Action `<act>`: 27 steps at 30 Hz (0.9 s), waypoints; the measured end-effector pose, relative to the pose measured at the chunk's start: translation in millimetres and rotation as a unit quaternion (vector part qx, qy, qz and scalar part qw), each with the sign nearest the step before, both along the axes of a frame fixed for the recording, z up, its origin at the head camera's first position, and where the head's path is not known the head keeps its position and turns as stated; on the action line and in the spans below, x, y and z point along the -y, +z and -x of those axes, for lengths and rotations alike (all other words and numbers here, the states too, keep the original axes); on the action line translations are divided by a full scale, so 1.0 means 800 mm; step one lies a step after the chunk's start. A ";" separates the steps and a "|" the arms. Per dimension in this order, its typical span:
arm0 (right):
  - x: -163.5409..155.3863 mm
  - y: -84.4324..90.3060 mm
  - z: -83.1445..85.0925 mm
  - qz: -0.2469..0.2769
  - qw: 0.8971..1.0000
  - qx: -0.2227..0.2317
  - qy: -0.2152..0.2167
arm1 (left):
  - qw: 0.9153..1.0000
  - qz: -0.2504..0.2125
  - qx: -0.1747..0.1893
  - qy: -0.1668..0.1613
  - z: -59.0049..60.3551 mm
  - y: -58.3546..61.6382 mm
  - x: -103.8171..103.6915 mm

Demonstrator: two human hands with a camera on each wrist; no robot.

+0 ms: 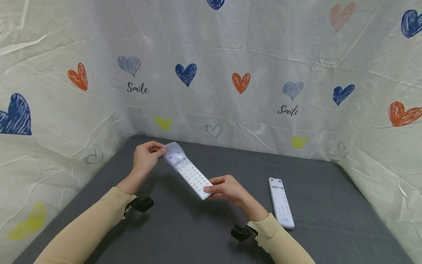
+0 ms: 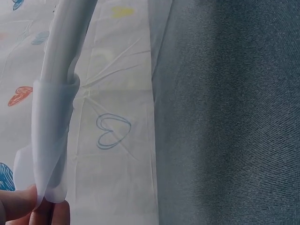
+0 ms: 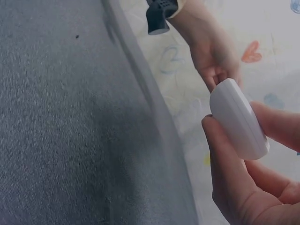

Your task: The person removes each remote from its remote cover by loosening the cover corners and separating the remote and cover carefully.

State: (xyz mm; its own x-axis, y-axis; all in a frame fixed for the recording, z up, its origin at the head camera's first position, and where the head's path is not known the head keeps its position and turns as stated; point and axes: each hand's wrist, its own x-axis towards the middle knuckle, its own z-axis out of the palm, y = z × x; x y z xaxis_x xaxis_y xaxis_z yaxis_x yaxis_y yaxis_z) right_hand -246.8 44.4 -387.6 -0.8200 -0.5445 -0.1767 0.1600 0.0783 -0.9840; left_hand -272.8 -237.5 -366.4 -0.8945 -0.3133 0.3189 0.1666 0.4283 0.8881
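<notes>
A white remote control is held slantwise above the dark table, its button side up. Over its far end sits a translucent plastic sleeve, which covers roughly the upper part of the remote. My left hand pinches the outer corner of that sleeve between thumb and fingers; the left wrist view shows the loose sleeve end in the fingertips. My right hand grips the remote's near end, thumb on top. In the right wrist view the white end of the remote lies between thumb and fingers.
A second white remote lies face up on the dark grey tabletop, right of my right hand. A white cloth with printed hearts hangs round the back and sides. Each wrist carries a black camera.
</notes>
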 end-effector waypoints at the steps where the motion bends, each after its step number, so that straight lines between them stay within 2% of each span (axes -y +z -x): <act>1: 0.001 0.000 0.000 0.001 1.000 0.000 0.000 | 1.000 -0.006 0.001 -0.003 0.000 0.000 0.000; 10: 0.000 -0.005 -0.003 -0.018 1.000 -0.008 -0.007 | 1.000 -0.024 0.007 -0.012 0.001 0.000 0.001; 18: 0.003 -0.011 -0.006 -0.002 1.000 -0.001 -0.012 | 1.000 -0.027 0.006 0.003 0.001 -0.006 0.002; 27: 0.005 -0.013 -0.009 -0.011 1.000 -0.007 -0.021 | 0.999 -0.038 0.020 0.006 0.001 -0.007 0.003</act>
